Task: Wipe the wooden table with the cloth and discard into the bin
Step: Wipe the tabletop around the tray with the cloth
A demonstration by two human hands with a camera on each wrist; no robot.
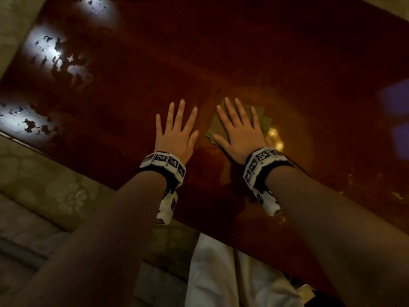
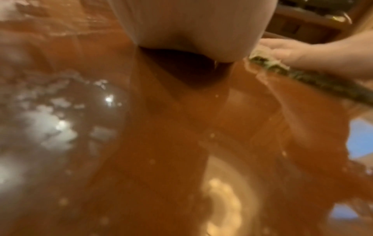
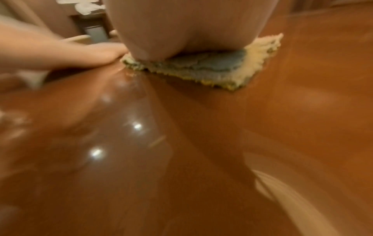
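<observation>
Wiping step in hand: pressing folded cloth (image 1: pixel 261 120) flat on glossy wooden worktop (image 1: pixel 243 52) under spread right hand (image 1: pixel 240 131); left hand (image 1: pixel 177 134) lying flat, empty, just beside. Next, likely: sweeping toward unwiped areas. Bin unidentified.

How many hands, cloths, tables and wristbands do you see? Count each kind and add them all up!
Hands: 2, the left hand flat on the table, the right hand flat on the cloth
Cloths: 1, the cloth
Tables: 1, the table
Wristbands: 2, the left wristband and the right wristband
Total: 6
</observation>
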